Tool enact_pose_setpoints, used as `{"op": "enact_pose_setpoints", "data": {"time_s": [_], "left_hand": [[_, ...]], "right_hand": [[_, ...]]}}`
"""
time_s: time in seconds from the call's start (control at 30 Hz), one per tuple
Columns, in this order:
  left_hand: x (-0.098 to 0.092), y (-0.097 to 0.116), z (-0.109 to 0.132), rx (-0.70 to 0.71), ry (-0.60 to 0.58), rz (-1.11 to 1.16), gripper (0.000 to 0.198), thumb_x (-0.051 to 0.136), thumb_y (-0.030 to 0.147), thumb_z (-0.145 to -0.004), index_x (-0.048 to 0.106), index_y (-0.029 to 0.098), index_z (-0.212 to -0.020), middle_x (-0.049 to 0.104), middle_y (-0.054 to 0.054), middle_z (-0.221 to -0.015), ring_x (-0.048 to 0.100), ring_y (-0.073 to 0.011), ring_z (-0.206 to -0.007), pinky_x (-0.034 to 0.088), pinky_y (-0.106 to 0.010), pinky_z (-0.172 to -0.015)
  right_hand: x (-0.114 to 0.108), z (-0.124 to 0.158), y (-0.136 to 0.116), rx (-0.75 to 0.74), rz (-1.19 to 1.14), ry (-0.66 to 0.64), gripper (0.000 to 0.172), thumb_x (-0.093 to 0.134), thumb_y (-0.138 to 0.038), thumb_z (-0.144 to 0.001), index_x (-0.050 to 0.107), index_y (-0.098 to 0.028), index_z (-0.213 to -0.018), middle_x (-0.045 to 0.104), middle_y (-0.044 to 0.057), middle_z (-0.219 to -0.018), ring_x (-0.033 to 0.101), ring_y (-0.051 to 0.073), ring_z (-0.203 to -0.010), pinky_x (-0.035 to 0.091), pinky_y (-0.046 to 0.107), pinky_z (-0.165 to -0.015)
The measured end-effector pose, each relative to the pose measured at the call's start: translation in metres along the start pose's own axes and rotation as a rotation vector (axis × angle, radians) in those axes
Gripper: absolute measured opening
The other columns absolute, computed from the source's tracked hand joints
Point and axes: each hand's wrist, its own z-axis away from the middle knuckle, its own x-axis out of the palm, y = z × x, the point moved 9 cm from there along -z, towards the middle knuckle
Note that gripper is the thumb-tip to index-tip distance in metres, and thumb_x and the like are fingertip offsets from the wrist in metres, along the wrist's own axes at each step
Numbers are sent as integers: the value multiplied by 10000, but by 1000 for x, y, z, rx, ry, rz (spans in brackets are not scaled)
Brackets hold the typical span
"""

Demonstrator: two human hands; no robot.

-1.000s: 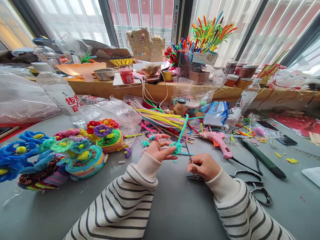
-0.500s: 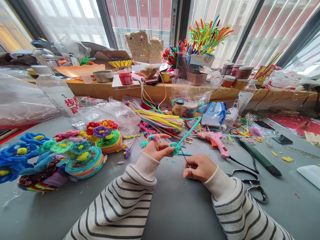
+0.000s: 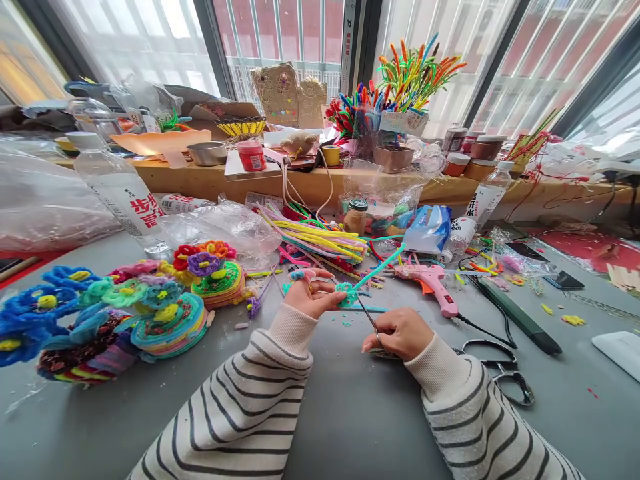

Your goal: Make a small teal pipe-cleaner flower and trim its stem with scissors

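Black-handled scissors (image 3: 501,365) lie on the grey table (image 3: 360,427), to the right of the right hand (image 3: 403,330). The right fingers grasp a slim metal tool (image 3: 369,317), which points left and away; contact between its tip and the workpiece cannot be confirmed. The left hand (image 3: 309,300) pinches a looped teal piece (image 3: 346,295) at its fingertips and is the nearer of the 2 hands to it. From this piece, 1 teal stem (image 3: 380,268) extends; its long axis runs right and away, passing ahead of the right fingers. Beyond the right fingers lies a pink glue gun (image 3: 437,287); beyond the left fingers, a pipe-cleaner bundle (image 3: 325,241).
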Motion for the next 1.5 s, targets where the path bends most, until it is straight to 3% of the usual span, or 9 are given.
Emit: {"op": "enact_pose_setpoints", "data": {"time_s": [0.23,0.33,0.5,0.9,1.1,1.33,1.5], "left_hand": [[-3,1,0,6,28,-50,493,726,209,-429,412,133,-801,569,37,-495,550,-104,-487,456,-213,-459],[-5,2,-1,11,35,-52,499,728,201,-421,414,135,-803,582,34,-493,556,-110,-486,456,-222,-467],[-2,3,-1,25,5,-58,480,725,200,-427,426,136,-797,588,35,-475,555,-112,-472,460,-234,-488],[5,3,1,0,-53,-59,497,727,203,-415,428,137,-806,578,46,-444,530,-92,-443,438,-200,-459],[4,2,0,-4,-47,-71,470,719,198,-431,435,136,-801,582,39,-451,525,-91,-445,435,-198,-453],[2,-8,-1,-101,-25,60,487,727,209,-432,423,151,-808,551,51,-503,556,-113,-531,463,-238,-507],[5,-15,-1,-169,-41,173,469,722,183,-449,416,160,-803,553,31,-599,564,-111,-586,477,-268,-571]], "right_hand": [[1,1,2,19,-10,-24,554,446,-552,-665,268,-137,-344,272,-40,-366,223,60,-411,181,202,-405],[-6,2,2,48,33,5,545,462,-624,-605,380,-136,-375,325,-33,-387,262,64,-424,200,195,-421],[-5,3,0,60,128,-51,566,437,-701,-553,520,-146,-475,410,-19,-433,313,69,-430,204,190,-431],[-3,3,1,38,240,-54,603,423,-740,-506,427,-145,-410,373,-30,-412,290,70,-437,164,194,-431],[-2,2,1,-21,260,-27,615,405,-720,-557,361,-140,-357,330,-26,-401,251,76,-436,145,219,-432],[-4,0,1,3,24,2,647,288,-712,-639,367,-140,-349,344,-15,-379,261,70,-410,200,210,-409],[11,2,-3,53,-173,-115,728,159,-769,-600,479,-128,-470,400,-5,-430,319,76,-426,238,199,-409]]}}
